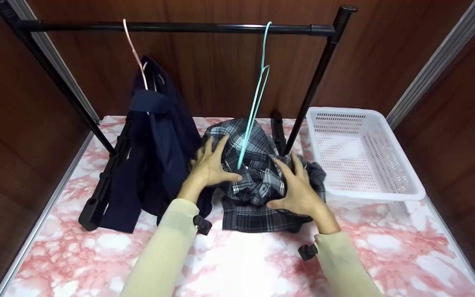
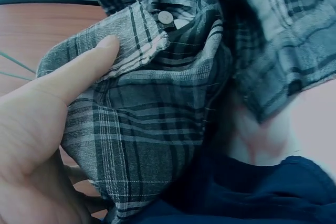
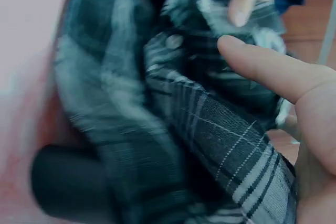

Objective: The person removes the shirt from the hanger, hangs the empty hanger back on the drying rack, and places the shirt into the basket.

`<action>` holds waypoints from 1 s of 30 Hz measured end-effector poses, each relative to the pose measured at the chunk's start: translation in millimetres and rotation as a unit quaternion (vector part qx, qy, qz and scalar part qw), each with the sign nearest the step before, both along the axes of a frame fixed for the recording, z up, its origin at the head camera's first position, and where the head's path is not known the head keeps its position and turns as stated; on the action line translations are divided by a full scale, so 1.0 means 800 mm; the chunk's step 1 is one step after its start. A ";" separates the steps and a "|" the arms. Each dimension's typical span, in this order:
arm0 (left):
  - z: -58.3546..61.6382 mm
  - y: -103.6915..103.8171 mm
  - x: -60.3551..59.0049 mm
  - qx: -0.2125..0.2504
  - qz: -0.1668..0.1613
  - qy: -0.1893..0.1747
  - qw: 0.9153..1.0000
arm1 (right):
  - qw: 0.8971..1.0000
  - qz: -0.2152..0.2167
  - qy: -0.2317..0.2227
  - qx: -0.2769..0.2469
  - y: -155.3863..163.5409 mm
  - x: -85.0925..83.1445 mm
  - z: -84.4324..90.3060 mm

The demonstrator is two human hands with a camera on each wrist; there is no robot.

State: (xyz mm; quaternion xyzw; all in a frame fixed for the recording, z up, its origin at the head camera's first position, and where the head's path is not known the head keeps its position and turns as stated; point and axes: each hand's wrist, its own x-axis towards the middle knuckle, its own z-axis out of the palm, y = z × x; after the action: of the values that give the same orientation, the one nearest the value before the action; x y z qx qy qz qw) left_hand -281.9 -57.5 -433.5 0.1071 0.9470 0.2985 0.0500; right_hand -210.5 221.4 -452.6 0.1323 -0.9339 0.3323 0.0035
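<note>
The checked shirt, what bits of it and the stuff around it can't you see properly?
- Checked shirt: its underside is hidden in the head view; left hand and right hand cover parts.
- Right wrist view: blurred, so the dark round thing is unclear.
- Teal hanger: its lower end disappears into the cloth.

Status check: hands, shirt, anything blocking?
Both hands on the plaid shirt: left hand and right hand, each with a grip on cloth. Shirt bunched on the table, teal hanger hanging in front of it. Navy garment close on the left.
</note>
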 end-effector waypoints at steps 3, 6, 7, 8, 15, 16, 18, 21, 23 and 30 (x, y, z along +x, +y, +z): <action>-0.009 0.005 -0.002 -0.002 -0.008 -0.006 1.000 | 1.000 -0.003 -0.007 0.023 -0.001 -0.006 -0.017; -0.018 0.009 -0.004 -0.005 -0.012 -0.009 1.000 | 0.999 -0.005 -0.006 0.048 -0.006 -0.011 -0.027; -0.021 0.011 -0.004 -0.008 -0.014 -0.008 1.000 | 0.998 -0.006 -0.003 0.058 -0.008 -0.013 -0.030; -0.025 0.013 -0.005 -0.011 -0.016 -0.007 1.000 | 0.998 -0.006 0.001 0.067 -0.011 -0.015 -0.033; -0.045 0.024 -0.008 -0.017 -0.023 -0.004 1.000 | 0.988 0.005 0.053 0.147 -0.034 -0.032 -0.048; -0.046 0.025 -0.009 -0.016 -0.021 -0.002 1.000 | 0.986 0.008 0.059 0.157 -0.037 -0.034 -0.050; -0.050 0.026 -0.011 -0.009 -0.011 0.000 1.000 | 0.984 0.014 0.068 0.165 -0.043 -0.037 -0.051; -0.053 0.025 -0.014 -0.006 0.010 0.004 1.000 | 0.984 0.024 0.075 0.159 -0.049 -0.040 -0.052; -0.055 0.024 -0.015 -0.011 0.021 0.006 1.000 | 0.985 0.031 0.084 0.150 -0.052 -0.042 -0.053; -0.063 0.024 -0.017 -0.027 0.020 -0.004 0.999 | 0.982 0.026 0.139 0.124 -0.056 -0.043 -0.061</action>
State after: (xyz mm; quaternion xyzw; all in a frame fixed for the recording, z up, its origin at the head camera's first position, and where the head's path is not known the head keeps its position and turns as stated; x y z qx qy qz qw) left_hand -295.7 -38.2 -483.6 0.0853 0.9565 0.2741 0.0511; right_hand -244.8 176.4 -501.2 0.2012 -0.9544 0.1920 0.1084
